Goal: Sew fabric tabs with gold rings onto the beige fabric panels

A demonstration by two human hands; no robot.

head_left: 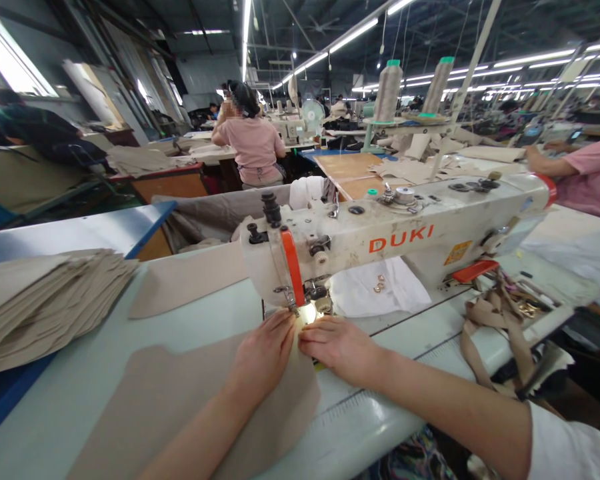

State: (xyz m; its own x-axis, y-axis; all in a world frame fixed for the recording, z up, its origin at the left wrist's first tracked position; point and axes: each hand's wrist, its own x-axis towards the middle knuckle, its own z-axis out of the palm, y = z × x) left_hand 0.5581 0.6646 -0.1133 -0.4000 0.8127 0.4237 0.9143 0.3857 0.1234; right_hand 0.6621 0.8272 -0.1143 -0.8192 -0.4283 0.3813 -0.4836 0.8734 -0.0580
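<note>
A large beige fabric panel lies flat on the pale table, its upper right corner under the head of a white sewing machine. My left hand rests on the panel just left of the needle area, fingers pressed together on the cloth. Close by on the right, my right hand has its fingers bent and closed at the panel's edge. A lit lamp glows between both hands beneath the machine's red lever. My fingertips and the glare hide the needle and the stitching line.
A stack of beige fabric pieces sits at left. Another beige piece lies behind the panel. White cloth with several small metal rings is under the machine arm. Beige straps hang at right. A person in pink sits ahead.
</note>
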